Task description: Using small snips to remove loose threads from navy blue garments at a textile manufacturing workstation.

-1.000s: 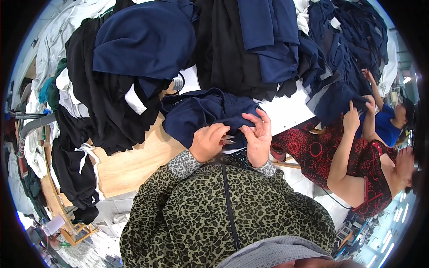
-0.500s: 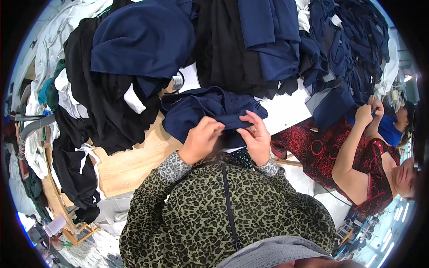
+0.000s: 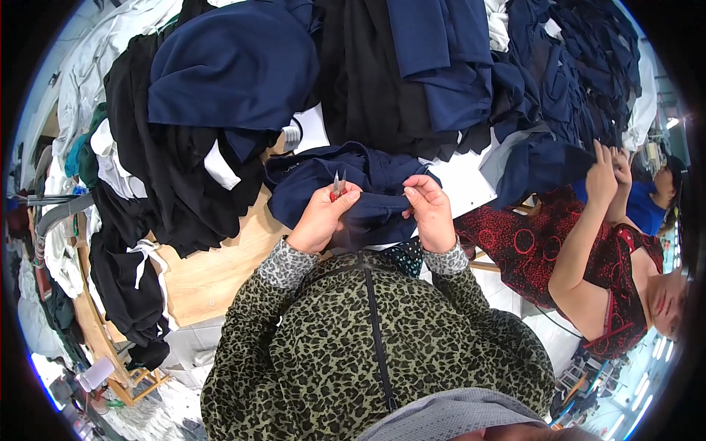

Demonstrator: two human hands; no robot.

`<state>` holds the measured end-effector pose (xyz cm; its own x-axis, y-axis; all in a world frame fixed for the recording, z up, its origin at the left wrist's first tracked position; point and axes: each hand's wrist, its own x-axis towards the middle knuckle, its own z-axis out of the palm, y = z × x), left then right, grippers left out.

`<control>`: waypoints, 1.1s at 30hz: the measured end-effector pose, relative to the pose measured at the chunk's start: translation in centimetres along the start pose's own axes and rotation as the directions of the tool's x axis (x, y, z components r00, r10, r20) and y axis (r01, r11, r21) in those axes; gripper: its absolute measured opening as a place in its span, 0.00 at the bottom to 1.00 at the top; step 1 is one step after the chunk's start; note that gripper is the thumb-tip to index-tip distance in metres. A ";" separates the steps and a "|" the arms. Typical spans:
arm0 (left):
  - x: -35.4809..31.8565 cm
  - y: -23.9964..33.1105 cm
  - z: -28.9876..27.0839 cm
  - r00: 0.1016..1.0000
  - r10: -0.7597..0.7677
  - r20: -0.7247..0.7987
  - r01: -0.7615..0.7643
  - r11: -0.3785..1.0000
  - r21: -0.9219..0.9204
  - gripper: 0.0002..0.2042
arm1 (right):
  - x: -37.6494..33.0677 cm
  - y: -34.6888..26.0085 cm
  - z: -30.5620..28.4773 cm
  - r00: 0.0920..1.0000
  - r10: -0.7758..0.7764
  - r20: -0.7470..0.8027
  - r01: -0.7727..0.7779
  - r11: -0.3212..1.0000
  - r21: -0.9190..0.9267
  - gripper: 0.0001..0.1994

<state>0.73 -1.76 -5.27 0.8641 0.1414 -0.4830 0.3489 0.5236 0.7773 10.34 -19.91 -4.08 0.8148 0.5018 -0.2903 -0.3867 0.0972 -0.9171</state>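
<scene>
A navy garment (image 3: 305,176) lies bunched on the table edge in front of me, its near edge stretched between my hands. Small thread snips (image 3: 338,185) with a red grip poke up, blades pointing away, out of my closed left hand (image 3: 318,220). The thumb of that hand rests against the cloth edge; whether it also pinches the fabric, I cannot tell. At the other end of the edge, my right hand (image 3: 432,217) pinches the navy cloth between thumb and fingers.
A large pile of navy cloth (image 3: 232,66) and black cloth (image 3: 158,173) covers the far side of the wooden table (image 3: 202,283). White sheets (image 3: 478,184) lie to the right. Close by on the right, a person in red and black (image 3: 581,272) handles dark navy cloth.
My hands have moved apart along the cloth edge. The snips' blades now show upright in my left hand. The person at right has raised their hands slightly.
</scene>
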 end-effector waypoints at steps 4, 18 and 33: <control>0.0 0.4 0.0 1.000 0.007 0.008 -0.007 1.000 -0.002 0.06 | 0.1 0.0 0.0 1.000 0.010 0.007 -0.010 0.999 0.036 0.05; 2.0 2.2 0.7 0.941 0.247 0.231 -0.308 0.907 0.288 0.06 | -0.1 -0.9 1.7 0.834 0.314 0.454 -0.444 0.870 0.215 0.09; -1.4 1.3 1.4 0.506 0.838 0.207 -0.649 0.211 0.731 0.13 | -1.2 1.0 4.0 0.970 0.113 0.216 -0.178 0.934 0.310 0.08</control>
<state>0.46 -2.45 -3.00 0.8042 0.3360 0.4903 -0.2224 -0.5949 0.7724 7.24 -16.98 -3.51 0.6532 0.6833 -0.3262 -0.6398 0.2677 -0.7204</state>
